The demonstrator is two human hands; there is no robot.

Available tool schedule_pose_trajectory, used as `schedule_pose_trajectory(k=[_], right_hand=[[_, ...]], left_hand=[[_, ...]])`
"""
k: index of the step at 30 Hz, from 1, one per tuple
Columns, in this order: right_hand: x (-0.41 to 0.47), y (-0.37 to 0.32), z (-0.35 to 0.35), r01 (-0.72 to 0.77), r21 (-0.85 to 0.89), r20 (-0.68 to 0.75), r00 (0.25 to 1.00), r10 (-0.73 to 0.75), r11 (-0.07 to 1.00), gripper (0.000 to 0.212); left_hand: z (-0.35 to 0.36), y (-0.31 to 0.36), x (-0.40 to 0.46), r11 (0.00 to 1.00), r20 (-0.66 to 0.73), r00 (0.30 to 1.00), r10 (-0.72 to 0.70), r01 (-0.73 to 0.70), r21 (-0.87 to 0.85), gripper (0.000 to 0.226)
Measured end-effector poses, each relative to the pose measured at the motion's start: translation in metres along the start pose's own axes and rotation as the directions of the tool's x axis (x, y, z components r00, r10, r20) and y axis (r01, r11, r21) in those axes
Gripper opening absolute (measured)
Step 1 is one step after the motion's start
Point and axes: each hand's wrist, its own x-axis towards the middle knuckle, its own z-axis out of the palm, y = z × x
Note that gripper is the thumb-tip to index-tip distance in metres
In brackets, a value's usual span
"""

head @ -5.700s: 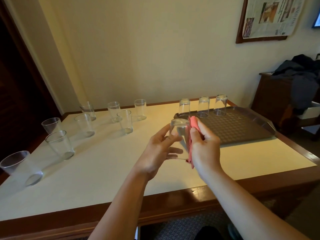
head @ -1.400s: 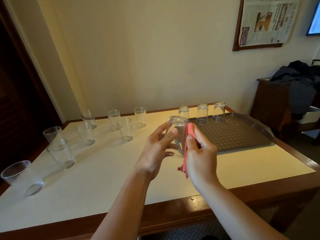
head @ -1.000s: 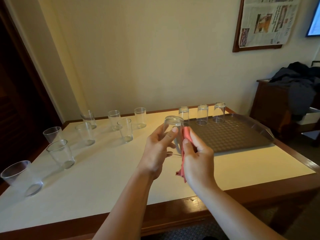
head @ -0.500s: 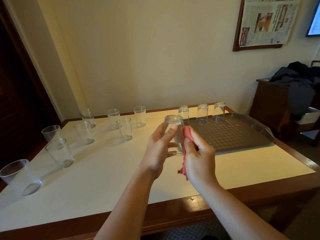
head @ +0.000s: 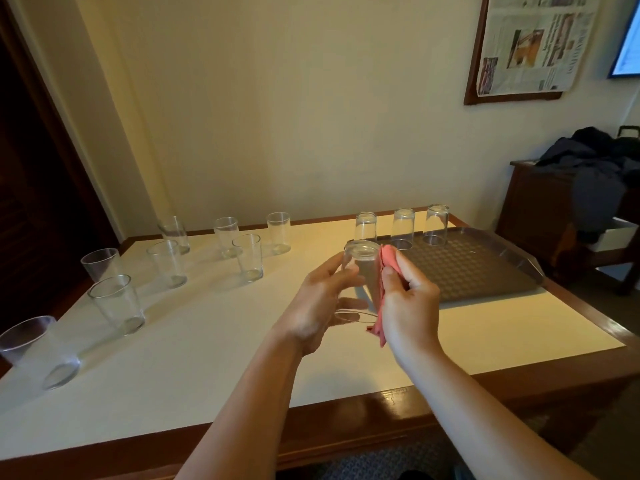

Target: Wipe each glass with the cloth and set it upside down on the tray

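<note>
Head view, and I see my left hand (head: 320, 299) grasping a glass (head: 358, 271) bottom-up above the table (head: 207, 341), fingers curled round its side. My right hand (head: 408, 299) pinches the pink cloth (head: 382, 271) against the glass's other side. Beyond the grip to the right lies the tray (head: 467, 271), three glasses (head: 403, 225) upside down along its far edge; eight upright glasses (head: 247, 256) stand off to the left.

Three upturned glasses (head: 401, 228) line the tray's (head: 485, 275) far edge; its near part lies open; upright glasses (head: 166, 258) crowd the bench's (head: 207, 341) left.
</note>
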Motion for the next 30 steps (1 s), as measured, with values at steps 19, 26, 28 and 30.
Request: schedule_pose_trajectory(k=[19,26,28,30], right_hand=[[-0.021,0.007,0.005,0.012,-0.013,0.024,1.0,-0.012,1.0,0.037],[-0.027,0.004,0.005,0.025,-0.018,0.017,1.0,-0.025,1.0,0.038],[-0.028,0.003,0.006,0.027,-0.016,0.039,0.999,-0.027,1.0,0.038],[-0.015,-0.003,0.004,0.0,-0.015,0.006,1.0,0.0,1.0,0.037]], left_hand=[[0.003,-0.013,0.003,0.996,-0.068,0.994,0.084,-0.086,-0.016,0.054],[0.002,-0.011,0.007,0.985,-0.142,0.976,0.166,-0.171,-0.024,0.064],[0.005,-0.011,0.006,0.985,-0.12,0.978,0.17,-0.17,0.011,0.045],[0.007,-0.011,0.003,0.997,-0.034,0.996,0.083,-0.083,-0.006,0.031]])
